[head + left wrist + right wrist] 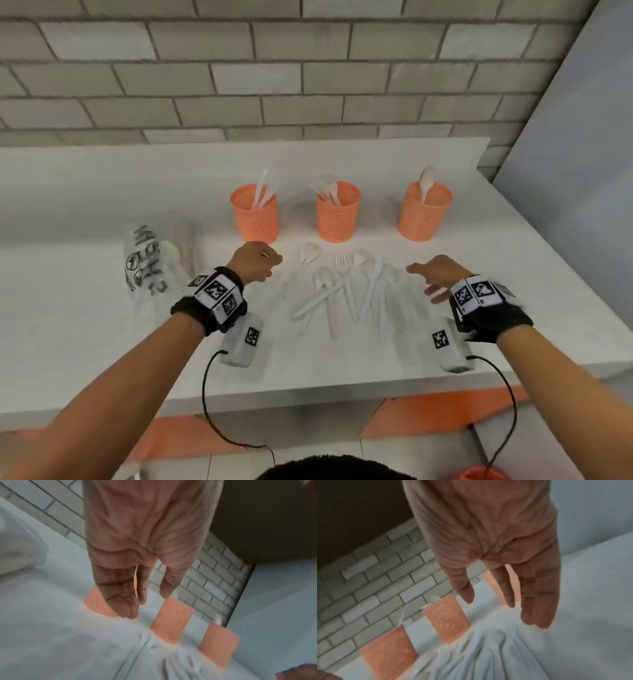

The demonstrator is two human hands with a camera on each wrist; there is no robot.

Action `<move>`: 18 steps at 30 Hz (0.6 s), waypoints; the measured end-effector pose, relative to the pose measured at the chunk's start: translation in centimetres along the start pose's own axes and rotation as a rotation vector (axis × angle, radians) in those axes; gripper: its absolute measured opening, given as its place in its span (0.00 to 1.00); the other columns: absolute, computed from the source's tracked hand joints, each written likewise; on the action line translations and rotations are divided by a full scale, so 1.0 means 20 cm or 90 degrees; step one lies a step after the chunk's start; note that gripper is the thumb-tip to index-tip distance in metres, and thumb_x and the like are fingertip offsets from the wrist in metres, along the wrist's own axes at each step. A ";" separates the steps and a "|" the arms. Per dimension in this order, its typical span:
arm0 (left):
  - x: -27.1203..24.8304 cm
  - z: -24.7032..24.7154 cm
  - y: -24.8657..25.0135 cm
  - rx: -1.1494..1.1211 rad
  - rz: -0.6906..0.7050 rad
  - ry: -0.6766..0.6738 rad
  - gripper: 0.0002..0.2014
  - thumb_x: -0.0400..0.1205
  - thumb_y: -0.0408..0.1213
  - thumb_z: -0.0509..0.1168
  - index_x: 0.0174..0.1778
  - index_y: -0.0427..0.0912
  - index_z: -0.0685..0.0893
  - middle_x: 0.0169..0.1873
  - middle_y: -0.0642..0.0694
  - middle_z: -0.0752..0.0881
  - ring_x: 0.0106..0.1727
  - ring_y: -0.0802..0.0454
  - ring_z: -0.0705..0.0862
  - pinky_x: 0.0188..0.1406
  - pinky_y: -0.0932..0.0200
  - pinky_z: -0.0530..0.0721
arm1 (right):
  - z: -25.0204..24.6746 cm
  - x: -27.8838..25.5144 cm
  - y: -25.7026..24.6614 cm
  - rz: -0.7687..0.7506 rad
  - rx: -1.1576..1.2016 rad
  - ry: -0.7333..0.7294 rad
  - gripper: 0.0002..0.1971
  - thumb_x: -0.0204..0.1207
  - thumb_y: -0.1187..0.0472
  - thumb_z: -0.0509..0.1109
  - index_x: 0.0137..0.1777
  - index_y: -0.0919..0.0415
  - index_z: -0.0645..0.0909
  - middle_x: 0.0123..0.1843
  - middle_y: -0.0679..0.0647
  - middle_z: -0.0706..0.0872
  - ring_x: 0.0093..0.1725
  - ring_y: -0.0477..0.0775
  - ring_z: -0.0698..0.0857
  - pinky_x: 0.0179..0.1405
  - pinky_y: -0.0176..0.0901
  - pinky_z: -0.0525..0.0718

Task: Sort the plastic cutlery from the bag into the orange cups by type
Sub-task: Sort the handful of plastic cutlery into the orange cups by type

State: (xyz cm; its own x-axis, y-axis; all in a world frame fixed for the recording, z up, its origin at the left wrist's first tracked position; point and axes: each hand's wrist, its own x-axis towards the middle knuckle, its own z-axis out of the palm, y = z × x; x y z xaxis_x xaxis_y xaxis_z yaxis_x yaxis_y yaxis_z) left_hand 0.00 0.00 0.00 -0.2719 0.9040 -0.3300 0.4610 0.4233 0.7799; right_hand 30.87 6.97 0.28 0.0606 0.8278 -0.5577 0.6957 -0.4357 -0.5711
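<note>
Three orange mesh cups stand in a row on the white counter: the left cup (255, 212) holds knives, the middle cup (338, 211) forks, the right cup (424, 210) a spoon. A loose pile of white plastic cutlery (349, 291) lies in front of them. My left hand (262, 262) hovers left of the pile with fingers relaxed and nothing in it; the left wrist view shows its fingers (123, 595) straight. My right hand (435, 277) hovers right of the pile, fingers (537, 601) spread and empty. The crumpled plastic bag (150, 263) lies at the left.
A grey brick wall (274, 85) backs the counter, and a pale panel (575, 171) closes the right side. The counter's front edge (308, 394) runs just below my wrists. Cables hang from both wrist cameras.
</note>
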 end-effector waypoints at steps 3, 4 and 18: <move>0.07 0.11 0.01 0.199 -0.026 0.020 0.22 0.82 0.44 0.64 0.67 0.34 0.76 0.68 0.36 0.77 0.63 0.40 0.79 0.65 0.52 0.77 | 0.06 0.03 0.02 0.021 -0.090 -0.005 0.28 0.77 0.50 0.67 0.69 0.70 0.68 0.63 0.64 0.77 0.59 0.64 0.82 0.63 0.56 0.82; 0.08 0.14 0.01 0.252 -0.023 0.014 0.25 0.82 0.46 0.62 0.71 0.34 0.73 0.72 0.37 0.73 0.70 0.40 0.75 0.71 0.52 0.72 | 0.08 0.03 0.02 0.027 -0.106 -0.008 0.31 0.77 0.50 0.67 0.72 0.72 0.66 0.65 0.65 0.77 0.64 0.65 0.81 0.65 0.56 0.80; 0.07 0.30 -0.08 0.364 -0.040 -0.068 0.21 0.79 0.33 0.64 0.68 0.35 0.70 0.61 0.35 0.80 0.57 0.36 0.83 0.56 0.50 0.84 | 0.29 0.05 -0.10 -0.023 -0.258 -0.034 0.37 0.81 0.39 0.54 0.77 0.71 0.61 0.78 0.68 0.64 0.77 0.66 0.66 0.40 0.34 0.71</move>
State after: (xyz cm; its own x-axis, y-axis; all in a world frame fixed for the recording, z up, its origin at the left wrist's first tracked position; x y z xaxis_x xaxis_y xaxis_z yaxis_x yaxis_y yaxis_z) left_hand 3.84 0.90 -4.93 -0.2403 0.8645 -0.4415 0.8374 0.4146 0.3562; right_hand 25.37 6.48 -2.69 0.0015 0.8160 -0.5781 0.9229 -0.2237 -0.3134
